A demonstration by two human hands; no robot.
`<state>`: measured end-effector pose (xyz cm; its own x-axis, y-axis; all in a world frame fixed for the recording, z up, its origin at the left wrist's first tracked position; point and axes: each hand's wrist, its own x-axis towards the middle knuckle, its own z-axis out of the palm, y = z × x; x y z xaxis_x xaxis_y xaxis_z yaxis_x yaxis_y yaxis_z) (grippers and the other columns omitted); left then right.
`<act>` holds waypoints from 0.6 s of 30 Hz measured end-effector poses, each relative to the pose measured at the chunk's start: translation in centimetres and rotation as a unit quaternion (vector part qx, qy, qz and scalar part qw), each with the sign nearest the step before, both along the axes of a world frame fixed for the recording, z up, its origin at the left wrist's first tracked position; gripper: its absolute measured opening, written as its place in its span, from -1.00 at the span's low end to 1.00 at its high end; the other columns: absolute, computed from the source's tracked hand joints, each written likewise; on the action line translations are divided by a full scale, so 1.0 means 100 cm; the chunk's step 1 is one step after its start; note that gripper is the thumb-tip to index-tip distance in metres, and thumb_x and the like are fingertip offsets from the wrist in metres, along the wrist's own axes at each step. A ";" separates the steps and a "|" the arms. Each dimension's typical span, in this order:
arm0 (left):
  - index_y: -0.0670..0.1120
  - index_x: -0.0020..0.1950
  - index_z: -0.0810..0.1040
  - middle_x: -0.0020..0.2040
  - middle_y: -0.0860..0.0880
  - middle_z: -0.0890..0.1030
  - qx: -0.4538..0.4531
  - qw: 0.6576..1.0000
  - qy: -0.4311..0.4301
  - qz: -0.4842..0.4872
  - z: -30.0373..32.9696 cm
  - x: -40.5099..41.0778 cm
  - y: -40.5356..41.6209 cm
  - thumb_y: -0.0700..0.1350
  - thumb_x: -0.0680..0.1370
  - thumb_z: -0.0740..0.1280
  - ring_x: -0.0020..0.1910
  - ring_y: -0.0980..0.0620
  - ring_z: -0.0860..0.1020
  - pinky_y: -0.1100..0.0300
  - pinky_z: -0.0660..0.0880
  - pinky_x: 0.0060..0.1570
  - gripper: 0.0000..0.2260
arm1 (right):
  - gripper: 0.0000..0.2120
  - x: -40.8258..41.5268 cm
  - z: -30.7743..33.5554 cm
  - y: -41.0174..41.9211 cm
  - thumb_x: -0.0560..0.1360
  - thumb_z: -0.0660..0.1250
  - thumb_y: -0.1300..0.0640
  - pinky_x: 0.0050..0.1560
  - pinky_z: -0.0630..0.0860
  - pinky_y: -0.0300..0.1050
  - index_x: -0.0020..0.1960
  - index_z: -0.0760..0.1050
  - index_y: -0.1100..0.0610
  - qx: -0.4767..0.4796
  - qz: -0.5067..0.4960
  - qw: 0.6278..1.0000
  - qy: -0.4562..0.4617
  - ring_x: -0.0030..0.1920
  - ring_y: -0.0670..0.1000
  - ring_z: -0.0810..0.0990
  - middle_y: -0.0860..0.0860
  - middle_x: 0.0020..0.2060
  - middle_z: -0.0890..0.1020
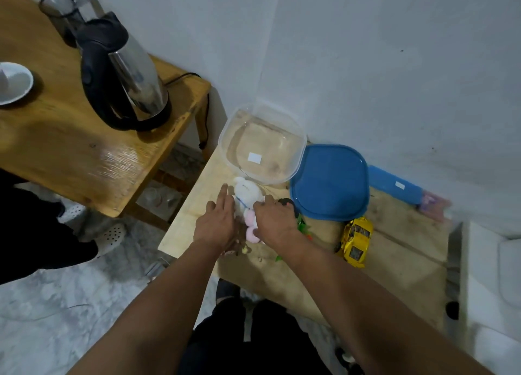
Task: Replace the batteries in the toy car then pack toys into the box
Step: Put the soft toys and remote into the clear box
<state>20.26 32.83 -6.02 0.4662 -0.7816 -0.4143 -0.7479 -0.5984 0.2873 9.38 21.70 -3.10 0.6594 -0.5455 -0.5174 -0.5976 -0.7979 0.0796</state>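
White and pink, the plush toy (pixel 247 202) lies on the low wooden table (pixel 394 250) just short of the clear plastic box (pixel 263 145), and we have both hands on it: our left hand (pixel 215 224) rests flat against its side, fingers straight, while our right hand (pixel 275 219) curls over its pink end. We judge this the packing step. Next we must lift the plush into the box, still empty. Beside us the yellow toy car (pixel 355 238) and blue lid (pixel 329 181) wait.
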 end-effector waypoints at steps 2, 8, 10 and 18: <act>-0.08 0.63 0.09 0.62 -0.12 0.26 -0.021 0.999 0.027 0.009 -0.001 0.001 -0.001 0.07 0.67 0.29 0.33 -0.20 0.41 -0.06 0.51 -0.02 -0.38 | -0.51 -0.001 -0.003 0.001 0.46 0.45 -0.07 0.18 0.44 0.14 0.29 0.44 0.09 0.017 -0.002 1.000 0.008 0.16 0.21 0.54 0.14 0.22 0.44; 0.04 0.71 -0.13 0.39 -0.15 0.38 0.004 1.000 0.014 -0.015 -0.001 -0.001 -0.006 0.02 0.62 0.36 0.14 -0.19 0.54 -0.03 0.49 -0.06 -0.17 | -0.54 -0.002 0.002 -0.004 0.47 0.42 -0.06 0.21 0.40 0.19 0.30 0.40 0.06 0.057 0.015 0.998 -0.012 0.17 0.21 0.54 0.12 0.19 0.46; 0.06 0.71 -0.10 0.33 -0.16 0.40 -0.003 1.000 0.023 -0.001 0.001 -0.001 -0.007 -0.02 0.65 0.30 0.06 -0.20 0.58 0.01 0.42 -0.15 -0.24 | -0.55 -0.003 0.008 -0.009 0.46 0.39 -0.07 0.13 0.44 0.13 0.27 0.40 0.05 0.078 0.009 0.997 -0.027 0.13 0.21 0.55 0.11 0.16 0.46; 0.13 0.71 -0.06 0.26 -0.12 0.37 -0.058 0.996 0.041 0.055 0.022 0.010 0.022 0.04 0.67 0.26 -0.21 -0.05 0.46 0.05 0.40 -0.23 -0.30 | -0.50 -0.002 0.044 -0.021 0.36 0.32 -0.23 -0.09 0.44 -0.02 0.27 0.39 -0.15 0.180 -0.072 0.974 -0.115 0.07 0.09 0.55 -0.02 0.12 0.51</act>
<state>21.29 35.04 -3.80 0.5192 -0.7731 -0.3643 -0.6514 -0.6339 0.4169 9.23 19.62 1.27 0.7104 -0.4512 -0.5401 -0.6743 -0.6560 -0.3389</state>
